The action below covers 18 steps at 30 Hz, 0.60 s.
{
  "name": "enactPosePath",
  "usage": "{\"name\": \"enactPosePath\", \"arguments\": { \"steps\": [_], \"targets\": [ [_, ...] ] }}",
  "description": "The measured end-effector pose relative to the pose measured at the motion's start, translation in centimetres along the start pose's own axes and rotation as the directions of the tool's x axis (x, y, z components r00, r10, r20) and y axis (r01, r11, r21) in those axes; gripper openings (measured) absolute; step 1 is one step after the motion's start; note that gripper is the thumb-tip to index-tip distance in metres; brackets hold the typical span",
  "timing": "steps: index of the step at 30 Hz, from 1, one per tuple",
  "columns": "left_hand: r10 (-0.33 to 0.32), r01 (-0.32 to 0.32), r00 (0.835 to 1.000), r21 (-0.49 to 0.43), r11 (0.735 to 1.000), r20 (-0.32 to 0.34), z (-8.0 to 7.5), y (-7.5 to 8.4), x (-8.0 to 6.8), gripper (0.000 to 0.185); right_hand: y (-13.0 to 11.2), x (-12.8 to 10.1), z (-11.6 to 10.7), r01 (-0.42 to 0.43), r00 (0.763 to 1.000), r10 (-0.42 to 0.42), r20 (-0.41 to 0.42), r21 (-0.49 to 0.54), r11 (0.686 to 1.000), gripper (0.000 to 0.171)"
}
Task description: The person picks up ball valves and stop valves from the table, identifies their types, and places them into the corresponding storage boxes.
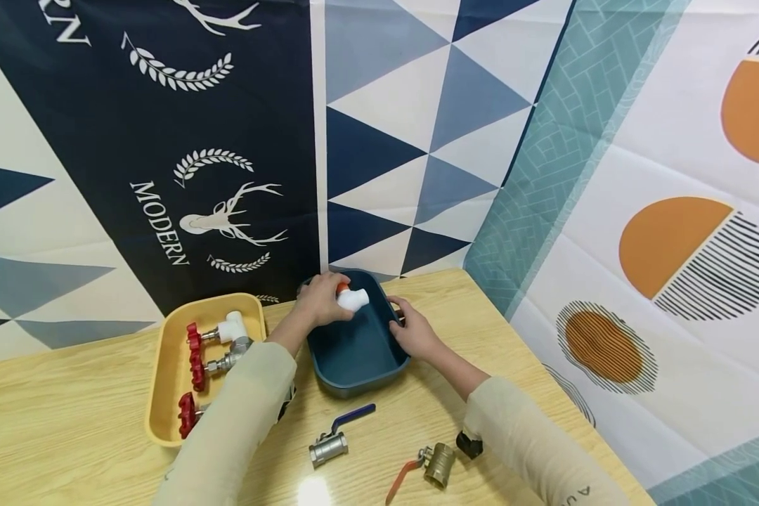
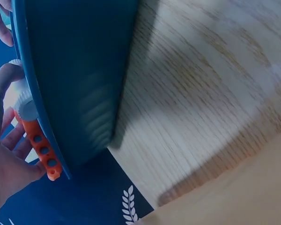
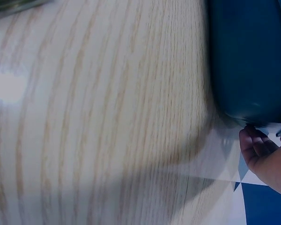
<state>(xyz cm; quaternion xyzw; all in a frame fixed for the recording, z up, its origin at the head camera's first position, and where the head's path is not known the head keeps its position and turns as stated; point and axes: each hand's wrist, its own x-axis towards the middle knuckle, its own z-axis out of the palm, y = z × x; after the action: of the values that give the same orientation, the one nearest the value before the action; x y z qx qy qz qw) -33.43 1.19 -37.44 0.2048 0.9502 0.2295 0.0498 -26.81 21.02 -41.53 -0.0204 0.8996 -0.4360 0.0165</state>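
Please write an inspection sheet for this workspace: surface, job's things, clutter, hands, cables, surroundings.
Surface: wooden table, light grain.
Job's things: white valve with orange handle held over the blue tray.
Clutter: yellow tray holding red-handled valves; steel ball valve with blue lever; brass ball valve with red lever; small black part.
Hands: left hand grips the white valve; right hand holds the blue tray's rim.
Cables: nothing seen.
Surroundings: patterned cloth backdrops.

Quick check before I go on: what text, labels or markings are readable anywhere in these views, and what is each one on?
"MODERN": white letters beside the stag emblem on the dark blue backdrop cloth.
"RN": cut-off end of a word at the top left corner of that cloth.
Small dark marks on the right sleeve: too small to read.
Valves and trays: no readable markings.
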Motion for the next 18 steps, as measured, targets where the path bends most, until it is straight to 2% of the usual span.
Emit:
{"name": "enactPosePath", "arguments": {
  "steps": [6,18],
  "targets": [
    [0.007,-0.007,1.000,-0.011,1.000,0.006,0.5,0.0,0.4,0.064,0.0,0.1,0.0,-0.008,1.000,0.008,0.001,-0.002,1.000,0.049],
    [-0.032,0.033,0.998,-0.022,0.999,0.052,1.5,-0.5,0.6,0.066,0.2,0.2,0.2,-0.004,1.000,0.004,-0.007,-0.012,1.000,0.049]
  ]
}}
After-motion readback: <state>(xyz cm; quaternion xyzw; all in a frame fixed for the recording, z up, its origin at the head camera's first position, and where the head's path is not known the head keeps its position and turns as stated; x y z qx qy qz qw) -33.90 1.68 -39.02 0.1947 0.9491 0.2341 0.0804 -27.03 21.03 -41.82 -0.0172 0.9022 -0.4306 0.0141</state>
